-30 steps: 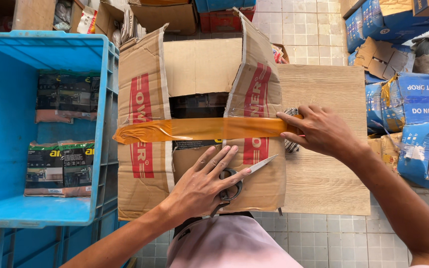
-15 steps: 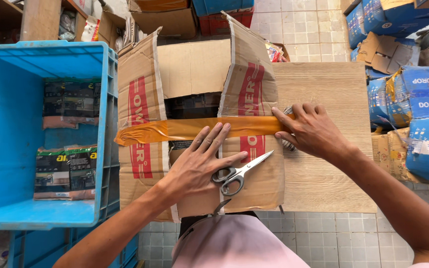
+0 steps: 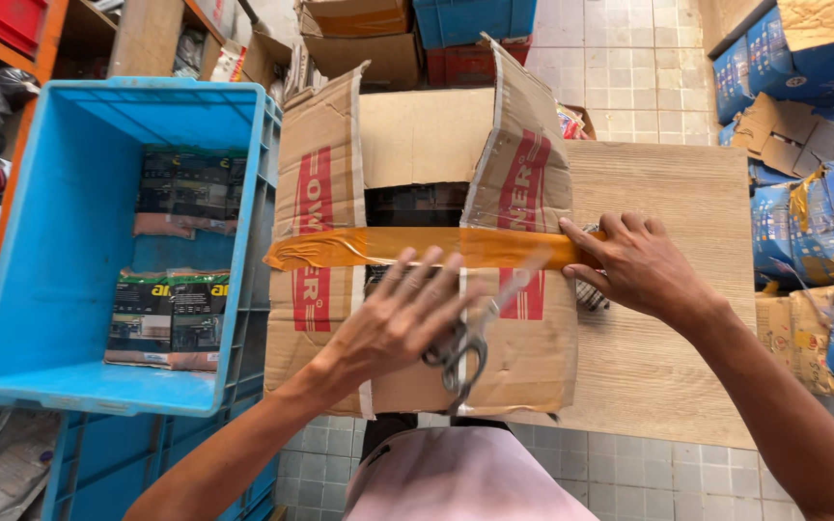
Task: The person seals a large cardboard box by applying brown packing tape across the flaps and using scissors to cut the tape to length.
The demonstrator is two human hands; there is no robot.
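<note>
Left hand (image 3: 393,323) fingers spread (blurred), right hand (image 3: 634,265) seemingly curled, pressing down.

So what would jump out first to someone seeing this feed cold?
Most striking is the brown cardboard box with red-printed flaps at centre, a strip of orange-brown packing tape stretched across its half-open top. The left hand presses the near flaps with metal scissors blurred beside it, while the right hand holds the tape's end at the box's right edge. Left of the box stands a bright blue plastic crate holding dark wrapped packs.
</note>
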